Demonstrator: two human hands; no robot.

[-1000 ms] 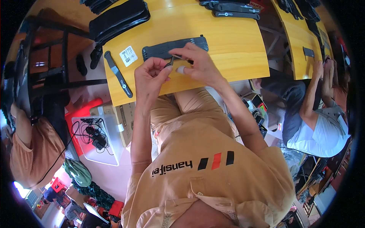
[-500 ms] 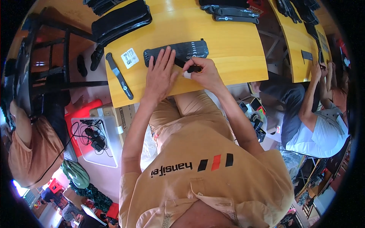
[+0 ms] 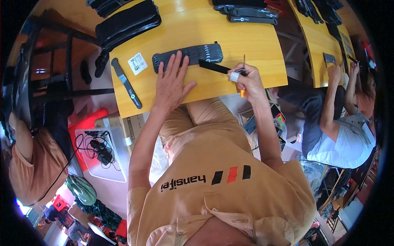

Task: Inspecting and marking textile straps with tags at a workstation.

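A flat bundle of black straps (image 3: 197, 53) with pale printed marks lies on the yellow table (image 3: 242, 43). My left hand (image 3: 173, 84) rests flat on its near left part, fingers stretched and slightly apart. From the bundle's near edge a black strap (image 3: 215, 67) runs to my right hand (image 3: 251, 84), which is closed around its end. A thin dark rod sticks up from this fist and an orange tip (image 3: 242, 94) shows below it; the tool they seem to belong to is mostly hidden. Something white wraps a finger or thumb there.
Left of the bundle lie a white printed label (image 3: 137, 63) and a single black strap (image 3: 126, 84). Stacks of black straps stand at the far left (image 3: 127, 24) and far right (image 3: 252, 19). A clear plastic bin (image 3: 102, 172) with cables sits below left. Other people sit on both sides.
My right hand has moved right, away from the bundle, drawing the black strap out straight. The left hand stays on the bundle, its thumb now spread outward.
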